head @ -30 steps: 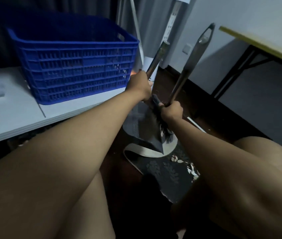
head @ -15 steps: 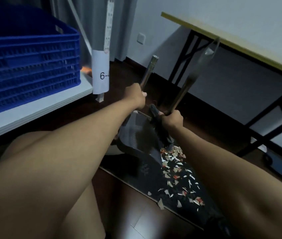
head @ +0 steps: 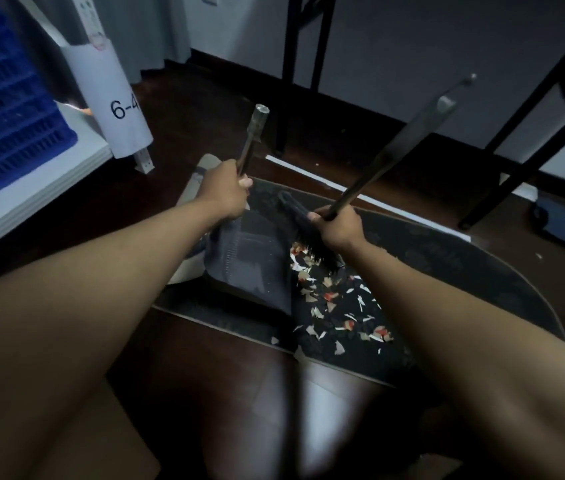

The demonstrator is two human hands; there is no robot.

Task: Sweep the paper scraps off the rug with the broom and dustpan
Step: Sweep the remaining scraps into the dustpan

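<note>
As view tipped down since earlier, my left hand (head: 226,188) grips dustpan (head: 250,261) handle, right hand (head: 338,226) grips broom (head: 312,233); scraps (head: 336,303) pale, scattered on dark rug (head: 447,258).

Dark dustpan (head: 250,265) sits tilted on the black patterned rug (head: 447,258), mouth toward three o'clock. The broom (head: 312,233) bristles touch white and red paper scraps (head: 336,306) scattered toward five o'clock.
</note>
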